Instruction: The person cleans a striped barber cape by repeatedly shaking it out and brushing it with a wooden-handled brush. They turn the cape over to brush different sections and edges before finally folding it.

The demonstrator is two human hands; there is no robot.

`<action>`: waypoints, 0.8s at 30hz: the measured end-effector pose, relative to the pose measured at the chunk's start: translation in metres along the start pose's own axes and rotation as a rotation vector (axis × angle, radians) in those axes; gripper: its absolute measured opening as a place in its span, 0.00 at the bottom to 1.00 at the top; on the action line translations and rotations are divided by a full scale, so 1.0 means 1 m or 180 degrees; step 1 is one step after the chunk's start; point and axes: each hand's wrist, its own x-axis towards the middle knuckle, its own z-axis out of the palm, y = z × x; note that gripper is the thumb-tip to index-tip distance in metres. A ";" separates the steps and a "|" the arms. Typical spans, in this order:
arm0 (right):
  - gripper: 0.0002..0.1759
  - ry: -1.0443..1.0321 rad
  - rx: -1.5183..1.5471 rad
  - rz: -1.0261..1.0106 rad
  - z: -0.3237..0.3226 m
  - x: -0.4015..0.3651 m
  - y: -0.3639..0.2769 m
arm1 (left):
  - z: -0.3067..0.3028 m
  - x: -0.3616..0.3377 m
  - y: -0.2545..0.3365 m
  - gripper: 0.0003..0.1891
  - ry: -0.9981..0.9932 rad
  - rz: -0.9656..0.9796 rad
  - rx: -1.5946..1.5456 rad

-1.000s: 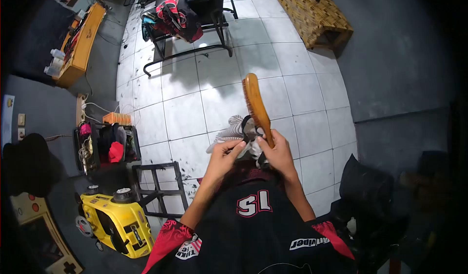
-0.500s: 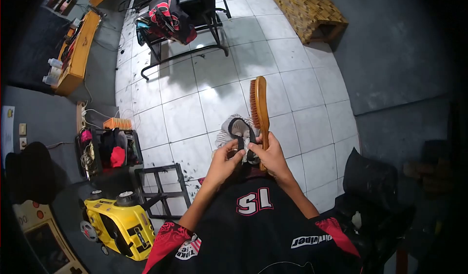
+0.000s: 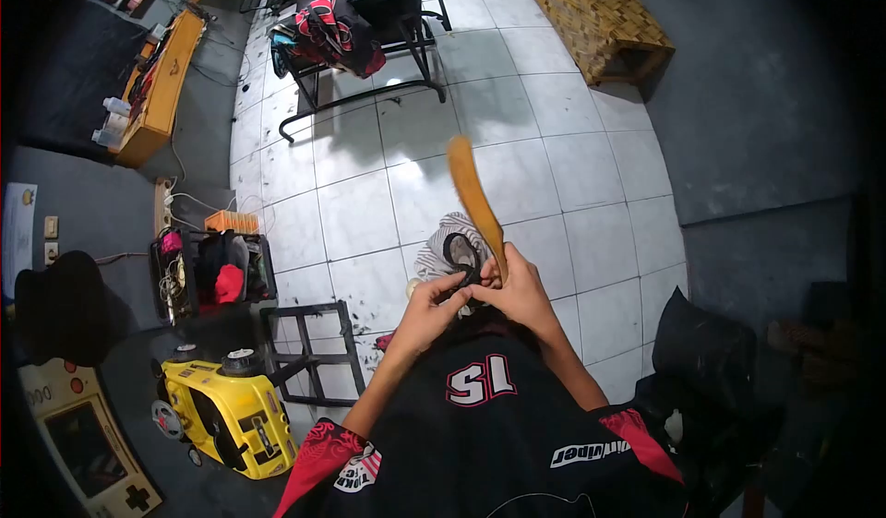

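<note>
A long wooden brush (image 3: 476,188) stands up from my right hand (image 3: 519,289), its handle gripped there and its wooden back toward me. The bristles are turned out of sight. My left hand (image 3: 434,308) pinches a black strap (image 3: 467,269), and the fingertips of both hands meet at it. Under and beyond my fingers hangs a grey-and-white striped cloth item (image 3: 437,252) with a black-edged loop. What kind of item it is I cannot make out, since my hands cover part of it.
A black-framed chair (image 3: 406,47) with dark clothing on it stands ahead on the white tile floor (image 3: 351,223). At the left are a crate of items (image 3: 217,278), a black metal frame (image 3: 314,352) and a yellow toy car (image 3: 226,416). A woven bench (image 3: 600,20) sits far right.
The brush has turned so its bristles no longer show, and its top leans left. My hands have drawn closer together at the black strap.
</note>
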 end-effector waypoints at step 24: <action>0.14 0.1039 0.0458 0.0245 -0.040 0.040 -0.015 | -0.050 -0.004 0.023 0.20 0.1341 0.1339 0.2094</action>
